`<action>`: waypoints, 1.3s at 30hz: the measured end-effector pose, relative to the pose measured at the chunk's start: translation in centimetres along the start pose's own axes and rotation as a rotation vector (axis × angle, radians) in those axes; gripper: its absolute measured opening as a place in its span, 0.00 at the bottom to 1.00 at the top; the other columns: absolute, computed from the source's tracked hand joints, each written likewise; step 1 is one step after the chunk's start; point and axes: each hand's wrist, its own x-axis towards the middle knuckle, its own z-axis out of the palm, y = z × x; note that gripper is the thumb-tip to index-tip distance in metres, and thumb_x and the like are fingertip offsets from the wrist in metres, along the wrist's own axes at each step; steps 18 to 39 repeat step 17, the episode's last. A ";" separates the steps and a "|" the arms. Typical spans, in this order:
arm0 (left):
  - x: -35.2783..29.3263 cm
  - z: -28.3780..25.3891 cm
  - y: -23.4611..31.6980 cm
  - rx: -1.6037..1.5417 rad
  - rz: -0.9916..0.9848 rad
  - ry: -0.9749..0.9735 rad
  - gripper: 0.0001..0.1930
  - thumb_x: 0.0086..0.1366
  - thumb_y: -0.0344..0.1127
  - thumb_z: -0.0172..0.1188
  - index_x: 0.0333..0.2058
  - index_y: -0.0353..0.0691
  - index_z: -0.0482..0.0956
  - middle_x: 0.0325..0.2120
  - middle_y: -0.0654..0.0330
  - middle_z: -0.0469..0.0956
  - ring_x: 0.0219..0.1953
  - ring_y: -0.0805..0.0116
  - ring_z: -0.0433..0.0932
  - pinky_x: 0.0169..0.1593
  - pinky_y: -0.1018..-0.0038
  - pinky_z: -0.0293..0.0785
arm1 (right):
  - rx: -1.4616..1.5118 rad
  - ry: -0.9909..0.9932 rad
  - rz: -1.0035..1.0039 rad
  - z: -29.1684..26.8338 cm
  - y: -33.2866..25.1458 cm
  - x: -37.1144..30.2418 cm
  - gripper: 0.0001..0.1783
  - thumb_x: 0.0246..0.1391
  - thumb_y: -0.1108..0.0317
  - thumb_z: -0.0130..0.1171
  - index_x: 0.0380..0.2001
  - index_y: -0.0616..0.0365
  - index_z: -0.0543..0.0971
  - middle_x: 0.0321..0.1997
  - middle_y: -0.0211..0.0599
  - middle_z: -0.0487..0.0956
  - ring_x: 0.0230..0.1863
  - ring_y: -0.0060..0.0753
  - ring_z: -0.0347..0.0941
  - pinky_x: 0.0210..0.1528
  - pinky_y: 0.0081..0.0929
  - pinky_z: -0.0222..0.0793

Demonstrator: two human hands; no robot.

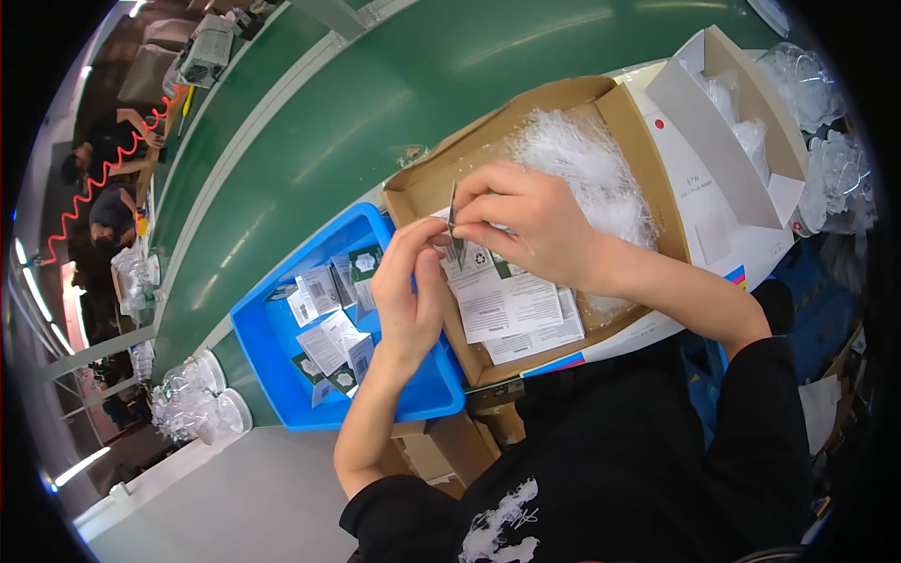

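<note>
Both hands meet over the left end of a shallow cardboard box (497, 122). My right hand (530, 220) pinches a small dark card (454, 200), seen almost edge-on. My left hand (408, 286) has its fingertips closed at the same card's lower part, from the left. Any thread between the fingers is too small to make out. Beneath the hands lie printed white sheets or cards (511, 308) with some green parts. A heap of thin white plastic strands (587, 164) fills the box's right part.
Left of the box stands a blue plastic bin (249, 324) holding several folded white-and-green cards (324, 347). A white open carton (690, 131) and clear plastic bags (831, 169) are at right. More bagged tubs (202, 399) sit at left on the green table (310, 141). People work at far left.
</note>
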 end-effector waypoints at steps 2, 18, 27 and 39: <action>-0.2 0.1 -0.1 -0.019 -0.025 0.011 0.12 0.63 0.20 0.53 0.46 0.30 0.75 0.41 0.52 0.77 0.37 0.67 0.78 0.40 0.75 0.74 | 0.001 -0.007 0.000 -0.1 0.1 0.0 0.07 0.45 0.72 0.68 0.28 0.58 0.80 0.35 0.33 0.79 0.34 0.35 0.75 0.33 0.29 0.72; -0.5 -0.5 -0.4 -0.100 -0.091 0.065 0.07 0.60 0.20 0.61 0.38 0.31 0.77 0.43 0.52 0.80 0.40 0.70 0.80 0.45 0.76 0.78 | 0.177 -0.109 0.040 0.3 0.0 -0.3 0.06 0.48 0.73 0.67 0.30 0.60 0.80 0.33 0.34 0.78 0.31 0.35 0.77 0.31 0.28 0.73; -0.5 -0.5 -0.4 -0.100 -0.091 0.065 0.07 0.60 0.20 0.61 0.38 0.31 0.77 0.43 0.52 0.80 0.40 0.70 0.80 0.45 0.76 0.78 | 0.177 -0.109 0.040 0.3 0.0 -0.3 0.06 0.48 0.73 0.67 0.30 0.60 0.80 0.33 0.34 0.78 0.31 0.35 0.77 0.31 0.28 0.73; -0.5 -0.5 -0.4 -0.100 -0.091 0.065 0.07 0.60 0.20 0.61 0.38 0.31 0.77 0.43 0.52 0.80 0.40 0.70 0.80 0.45 0.76 0.78 | 0.177 -0.109 0.040 0.3 0.0 -0.3 0.06 0.48 0.73 0.67 0.30 0.60 0.80 0.33 0.34 0.78 0.31 0.35 0.77 0.31 0.28 0.73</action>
